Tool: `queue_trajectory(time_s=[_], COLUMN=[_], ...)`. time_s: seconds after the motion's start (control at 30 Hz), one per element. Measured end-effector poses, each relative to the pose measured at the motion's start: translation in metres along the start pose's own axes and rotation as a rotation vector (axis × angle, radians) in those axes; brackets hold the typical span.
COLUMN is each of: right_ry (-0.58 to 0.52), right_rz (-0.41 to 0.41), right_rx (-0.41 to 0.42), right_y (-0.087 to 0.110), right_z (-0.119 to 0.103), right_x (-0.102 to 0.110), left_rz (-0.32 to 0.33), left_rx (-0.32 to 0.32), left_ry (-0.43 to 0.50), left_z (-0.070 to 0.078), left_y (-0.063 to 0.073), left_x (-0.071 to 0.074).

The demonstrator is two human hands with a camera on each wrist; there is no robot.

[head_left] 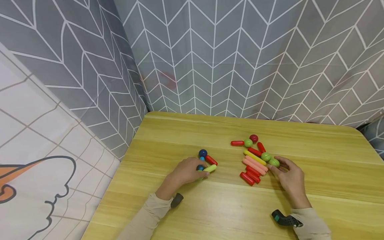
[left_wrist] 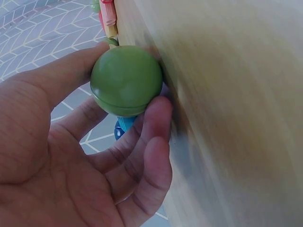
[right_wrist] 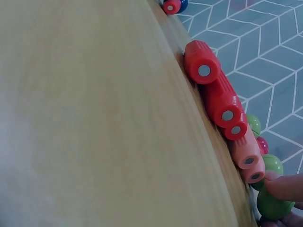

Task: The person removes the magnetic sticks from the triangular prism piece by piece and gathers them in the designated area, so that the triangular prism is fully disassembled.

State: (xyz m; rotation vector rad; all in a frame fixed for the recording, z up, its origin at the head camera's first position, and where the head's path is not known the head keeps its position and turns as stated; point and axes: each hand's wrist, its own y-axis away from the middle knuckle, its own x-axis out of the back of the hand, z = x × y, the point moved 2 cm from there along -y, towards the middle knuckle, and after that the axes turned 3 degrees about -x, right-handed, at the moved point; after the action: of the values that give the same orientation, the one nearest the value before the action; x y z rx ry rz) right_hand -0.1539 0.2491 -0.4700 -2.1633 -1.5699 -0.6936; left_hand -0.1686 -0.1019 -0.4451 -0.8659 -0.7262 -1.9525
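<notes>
My left hand (head_left: pixel 189 170) grips a green ball (left_wrist: pixel 127 78) between thumb and curled fingers, close over the wooden table. At its thumb tip lies a yellow-green rod (head_left: pixel 210 168). Beside those fingers are a dark blue ball (head_left: pixel 203 153), a light blue piece (head_left: pixel 202 158) and a red rod (head_left: pixel 211 160). My right hand (head_left: pixel 290 176) pinches a green ball (head_left: pixel 274 162), which sits against a second green ball (head_left: pixel 266 156). Left of it, a yellow rod (head_left: pixel 255 157), salmon rods (head_left: pixel 255 165) and several red rods (head_left: pixel 247 178) lie side by side; round metal discs show on some rod ends.
Farther back on the table (head_left: pixel 222 213) are a red rod (head_left: pixel 237 143), a green ball (head_left: pixel 248 143), a dark red ball (head_left: pixel 253 138) and another red rod (head_left: pixel 261 147). A patterned grey curtain (head_left: pixel 210 66) hangs behind the table; tiled white fabric (head_left: pixel 39 126) is at the left.
</notes>
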Motion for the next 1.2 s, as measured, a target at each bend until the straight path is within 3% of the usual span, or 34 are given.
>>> queue_trajectory(time_s=[0.43,0.87,1.2], right_ry=[0.035,0.062,0.063], right_rz=[0.012,0.023,0.068], right_rx=[0.056,0.028,0.016], right_y=[-0.0025,-0.0009,0.0006], right_z=[0.0037,0.0038,0.0023], right_x=[-0.0019,0.0001,0.001], left_rz=[-0.003,0.0,0.006], left_rx=[-0.001,0.001,-0.018], left_ry=[-0.011,0.003,-0.036], left_z=[-0.0002,0.0,0.0009], left_y=[-0.0016,-0.0017,0.0009], left_x=[-0.0006,-0.0006,-0.0015])
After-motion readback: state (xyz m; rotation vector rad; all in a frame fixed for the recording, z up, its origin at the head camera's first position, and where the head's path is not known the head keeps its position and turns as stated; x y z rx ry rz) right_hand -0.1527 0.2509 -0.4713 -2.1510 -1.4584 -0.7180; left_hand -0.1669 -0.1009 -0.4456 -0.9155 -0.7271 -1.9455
